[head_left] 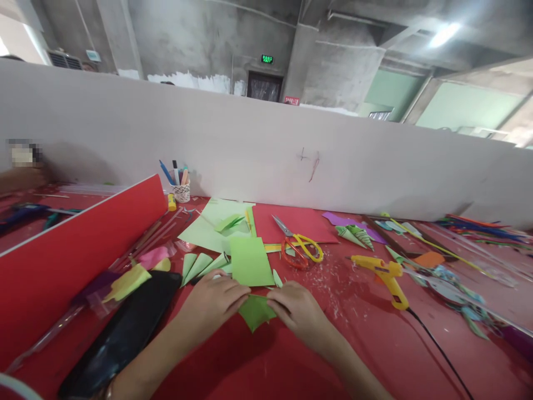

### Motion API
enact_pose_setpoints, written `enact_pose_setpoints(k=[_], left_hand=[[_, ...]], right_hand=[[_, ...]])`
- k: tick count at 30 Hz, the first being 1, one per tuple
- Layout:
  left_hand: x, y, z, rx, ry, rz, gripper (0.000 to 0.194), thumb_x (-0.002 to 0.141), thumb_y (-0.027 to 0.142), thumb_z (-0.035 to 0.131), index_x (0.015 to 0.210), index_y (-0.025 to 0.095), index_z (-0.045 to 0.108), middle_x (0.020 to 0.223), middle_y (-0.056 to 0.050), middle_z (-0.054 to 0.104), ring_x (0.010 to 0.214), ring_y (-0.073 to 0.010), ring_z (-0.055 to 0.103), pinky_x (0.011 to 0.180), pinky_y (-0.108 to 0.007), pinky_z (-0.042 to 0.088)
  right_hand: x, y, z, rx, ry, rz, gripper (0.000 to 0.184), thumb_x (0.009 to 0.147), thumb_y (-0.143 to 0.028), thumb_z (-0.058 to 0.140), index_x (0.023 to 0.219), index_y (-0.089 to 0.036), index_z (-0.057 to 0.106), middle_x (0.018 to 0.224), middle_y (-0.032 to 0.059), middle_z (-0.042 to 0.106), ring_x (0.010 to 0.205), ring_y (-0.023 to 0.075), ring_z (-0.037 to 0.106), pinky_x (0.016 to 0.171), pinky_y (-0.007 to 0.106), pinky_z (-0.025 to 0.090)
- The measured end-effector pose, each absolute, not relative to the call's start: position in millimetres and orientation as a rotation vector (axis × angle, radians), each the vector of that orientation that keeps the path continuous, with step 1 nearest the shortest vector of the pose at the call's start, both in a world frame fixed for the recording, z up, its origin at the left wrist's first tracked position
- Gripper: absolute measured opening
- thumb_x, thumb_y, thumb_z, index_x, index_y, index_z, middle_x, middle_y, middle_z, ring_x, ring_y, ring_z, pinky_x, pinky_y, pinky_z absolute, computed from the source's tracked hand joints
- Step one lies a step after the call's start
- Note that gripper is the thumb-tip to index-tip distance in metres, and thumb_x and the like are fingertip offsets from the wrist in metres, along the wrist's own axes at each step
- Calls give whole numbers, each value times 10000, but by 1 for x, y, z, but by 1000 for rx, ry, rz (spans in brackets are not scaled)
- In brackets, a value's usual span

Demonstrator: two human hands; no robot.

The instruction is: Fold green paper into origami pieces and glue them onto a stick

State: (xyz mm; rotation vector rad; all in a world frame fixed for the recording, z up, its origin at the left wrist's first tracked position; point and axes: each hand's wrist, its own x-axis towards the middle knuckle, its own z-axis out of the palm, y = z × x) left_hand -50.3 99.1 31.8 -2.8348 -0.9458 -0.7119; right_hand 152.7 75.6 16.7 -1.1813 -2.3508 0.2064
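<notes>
Between my two hands is a small piece of green paper (256, 312), its lower corner pointing toward me. My left hand (216, 297) pinches its left edge between thumb and fingers. On the opposite edge, my right hand (297, 308) pinches it the same way. Just beyond them lies a light green paper sheet (250, 261), partly over a paler green sheet (208, 230). Several rolled green paper cones (200, 266) rest beside my left hand. Scissors (297, 244) with red and yellow handles lie on red paper (266, 219) further back.
A yellow glue gun (385, 275) with a black cord lies to the right. A black case (129, 328) and a red board (83, 228) stand left. A pen cup (181, 191) is by the white partition (250, 150). Patterned cones (356, 236) lie back right. Another person's arm (20, 179) shows far left.
</notes>
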Motion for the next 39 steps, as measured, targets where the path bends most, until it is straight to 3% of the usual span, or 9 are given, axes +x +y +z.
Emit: enact_pose_setpoints(k=[2, 6, 13, 17, 21, 24, 28, 35, 39], left_hand=[[-45, 94, 32, -2772, -862, -664, 181, 852, 154, 395, 849, 188, 573, 724, -4, 641, 670, -163, 575, 713, -325, 357], [-36, 82, 33, -2671, -767, -610, 201, 803, 98, 387, 653, 175, 495, 560, 8, 547, 516, -153, 502, 607, -318, 339], [-47, 92, 32, -2665, -757, -643, 206, 788, 93, 389, 622, 182, 472, 495, 30, 517, 450, -129, 469, 502, -280, 253], [-68, 109, 33, -2610, -1013, -716, 199, 780, 128, 405, 645, 185, 540, 500, 28, 541, 466, -118, 467, 520, -262, 266], [-79, 118, 38, -2606, -1636, -896, 220, 791, 243, 405, 657, 170, 564, 515, 15, 524, 489, -113, 441, 508, -234, 277], [-73, 116, 40, -3056, -1879, -1361, 263, 806, 347, 408, 928, 176, 567, 736, -6, 579, 539, -97, 468, 560, -229, 371], [-57, 104, 36, -3731, -1552, -1923, 536, 738, 444, 535, 1221, 240, 426, 1159, -75, 509, 731, -135, 550, 748, -306, 429], [-45, 95, 24, -3678, -1849, -2214, 597, 714, 396, 604, 1257, 252, 401, 1226, -71, 499, 1083, -223, 475, 927, -356, 363], [-43, 95, 19, -3532, -2051, -2171, 540, 739, 353, 576, 1241, 241, 410, 1237, -64, 496, 1124, -220, 454, 952, -357, 351]], right_hand=[[149, 74, 12, -1194, -2348, 262, 198, 846, -231, 425, 681, -202, 530, 604, -8, 560, 552, 124, 461, 549, 234, 315], [139, 69, 12, -1155, -2274, 554, 220, 834, -209, 422, 626, -191, 489, 562, -28, 488, 522, 102, 414, 525, 215, 295], [147, 69, 24, -1145, -2042, 945, 281, 830, -272, 436, 568, -170, 412, 537, -47, 343, 522, 74, 329, 492, 196, 242], [165, 77, 24, -1180, -1826, 1031, 311, 824, -350, 441, 575, -166, 415, 540, -44, 345, 517, 72, 322, 482, 194, 248], [175, 86, 16, -1194, -1445, 1159, 329, 797, -438, 466, 602, -176, 422, 477, -72, 305, 419, 54, 266, 407, 187, 205], [168, 86, 9, -1115, -1161, 1318, 327, 758, -475, 518, 643, -175, 455, 489, -77, 343, 400, 43, 268, 381, 175, 194], [146, 77, 4, -977, -1053, 1647, 312, 733, -466, 566, 684, -165, 501, 472, -77, 390, 374, 31, 266, 366, 169, 196], [132, 71, -4, -929, -1121, 1792, 353, 762, -462, 524, 954, -167, 558, 626, -21, 509, 425, 51, 382, 404, 184, 295], [134, 64, 4, -988, -1463, 1439, 604, 684, -368, 637, 1219, -238, 390, 1061, 49, 525, 834, 147, 531, 696, 266, 443]])
